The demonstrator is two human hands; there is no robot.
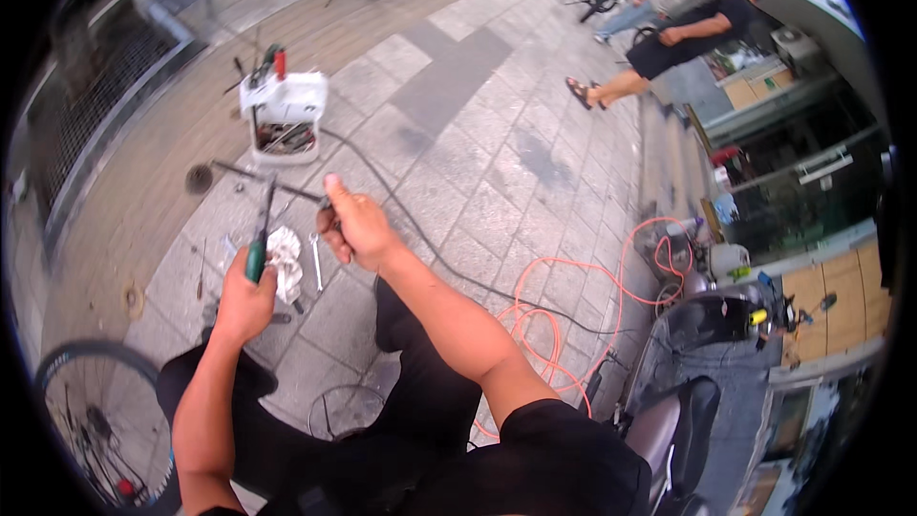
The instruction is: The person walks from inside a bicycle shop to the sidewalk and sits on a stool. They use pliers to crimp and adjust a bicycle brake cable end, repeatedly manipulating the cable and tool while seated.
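A black sleeve [573,454] lies nearest; beyond it, the right hand [357,229] has its grip curled on the end of a dark bar [298,193] above the paving [478,182]. The left hand [246,296] clamps its grip round a green-handled tool [256,261] whose shaft points up at the bar, contact uncertain. The step looks like lining up the two, calling next for steadiness.

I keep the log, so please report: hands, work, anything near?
Left hand: gripping green-handled tool. Right hand: gripping dark rod. Wrench, crumpled white material lie close by.
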